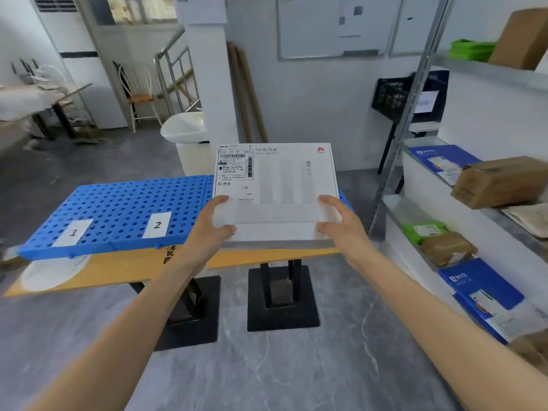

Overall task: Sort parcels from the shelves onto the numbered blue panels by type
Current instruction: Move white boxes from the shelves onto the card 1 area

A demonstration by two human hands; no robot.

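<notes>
Both the left grip (211, 230) and right grip (341, 227) clasp the white box (278, 185) by its near corners, over the right end of the blue panels (118, 203). Placement looks to be the step in hand; next, lower it flat and release.

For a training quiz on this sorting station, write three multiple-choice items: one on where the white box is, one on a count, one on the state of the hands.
1. Where is the white box?
A. on the floor
B. at the right end of the blue panels
C. on the top shelf

2. How many number labels show on the panels?
A. two
B. four
C. none

3. What are the hands doing?
A. both hang idle
B. only one holds the box
C. the left hand and the right hand both grip the box

Answers: 1 B, the box covers the panels' right end. 2 A, only label 1 and label 2 show. 3 C, each hand grips a near corner.
</notes>
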